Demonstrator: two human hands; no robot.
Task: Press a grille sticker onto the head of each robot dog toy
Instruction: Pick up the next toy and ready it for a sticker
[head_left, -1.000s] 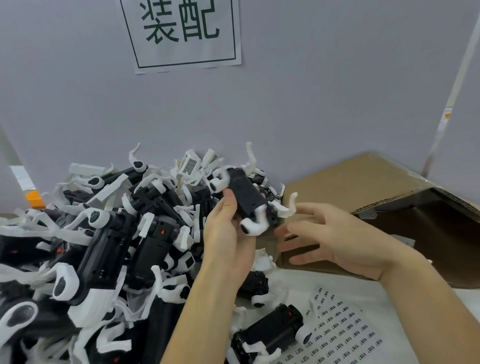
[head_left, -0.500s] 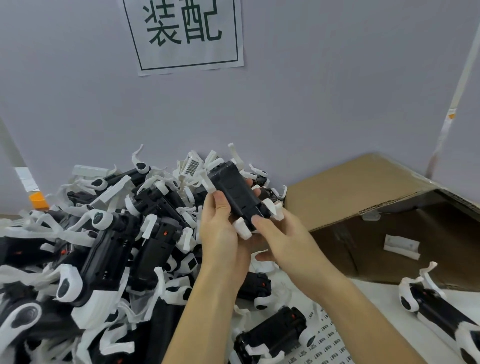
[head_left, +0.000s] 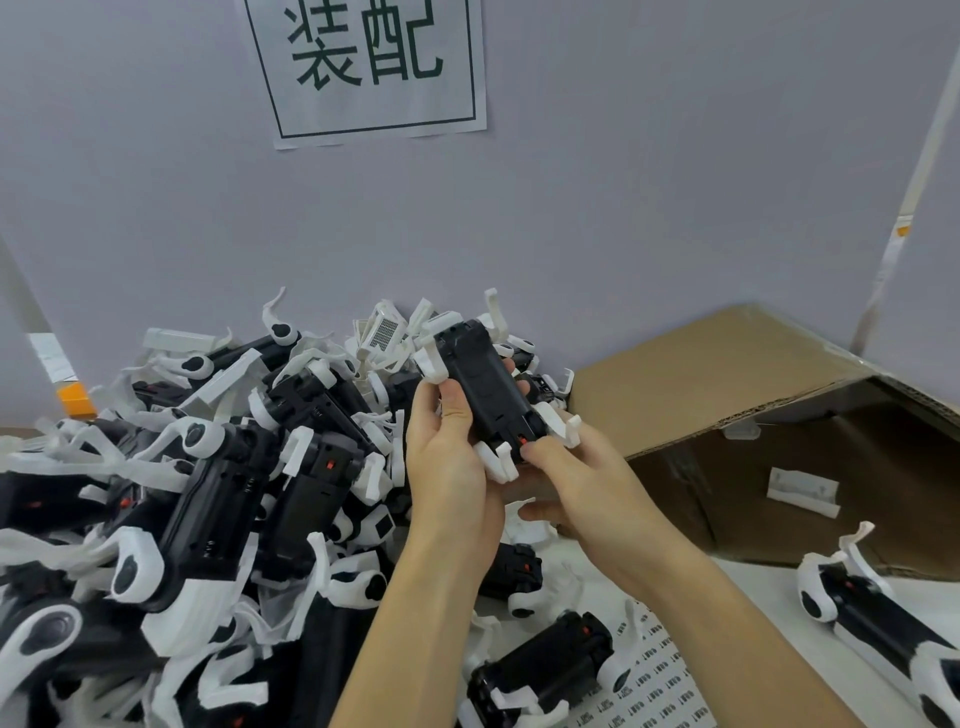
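A black robot dog toy (head_left: 483, 387) with white legs is held belly-up above the heap. My left hand (head_left: 449, 467) grips it from the left, thumb on its underside. My right hand (head_left: 582, 480) holds its near end from below, with the forefinger tip pressed at the small red switch. A sheet of small grille stickers (head_left: 657, 680) lies on the white table below my right forearm. No sticker shows on my fingers.
A big heap of black-and-white robot dogs (head_left: 208, 493) fills the left half. Another dog (head_left: 878, 623) lies at the right edge, one more (head_left: 545, 670) by the sticker sheet. An open cardboard box (head_left: 727, 395) lies on its side at right. A grey wall stands behind.
My right hand came in from the open position and took hold of the toy's near end. The toy rose slightly and turned more upright, belly toward me.
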